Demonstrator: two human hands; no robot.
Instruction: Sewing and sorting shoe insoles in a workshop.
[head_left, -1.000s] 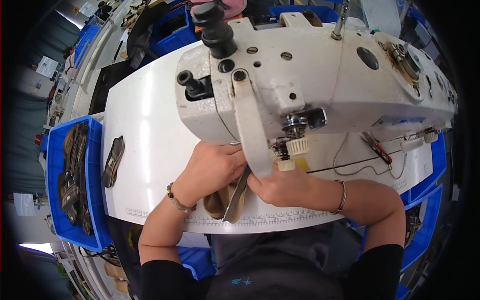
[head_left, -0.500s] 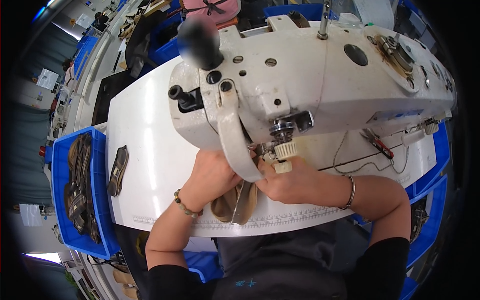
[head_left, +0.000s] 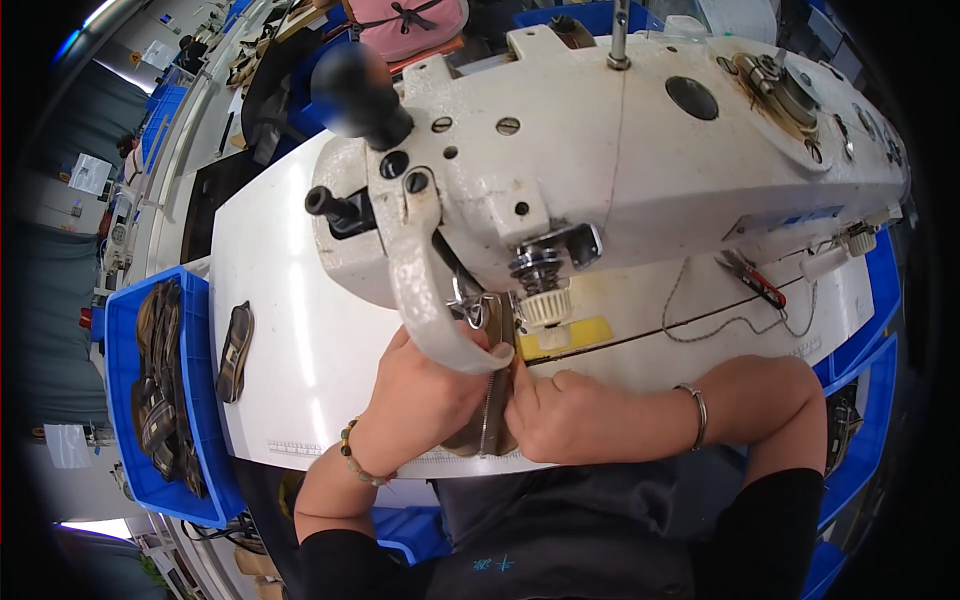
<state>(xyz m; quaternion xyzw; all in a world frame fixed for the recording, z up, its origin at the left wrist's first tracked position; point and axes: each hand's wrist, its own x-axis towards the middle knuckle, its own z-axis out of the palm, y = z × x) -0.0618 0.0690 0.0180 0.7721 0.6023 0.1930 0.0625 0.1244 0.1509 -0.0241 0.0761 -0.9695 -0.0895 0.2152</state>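
A white sewing machine (head_left: 640,140) stands over the table, and a brown fabric piece with a zipper-like strip (head_left: 492,405) lies under its needle area. My left hand (head_left: 425,390) is closed on the left side of this piece, its fingertips partly hidden behind the machine's curved white lever (head_left: 415,300). At the piece's right edge, my right hand (head_left: 565,408) pinches it with thumb and forefinger, below the ribbed cream knob (head_left: 547,307). The upper end of the piece runs up beside the metal presser parts (head_left: 468,303).
On the table's left lies a dark shoe-upper piece (head_left: 235,352), beside a blue bin (head_left: 120,400) of similar pieces. Red-handled snippers (head_left: 755,280) and a loose grey cord (head_left: 690,338) lie to the right. A yellow patch (head_left: 580,336) shows near the needle area.
My right hand has moved down toward the table's front edge, along the piece. The yellow patch and more of the piece's upper part now show. The whole view has shifted slightly.
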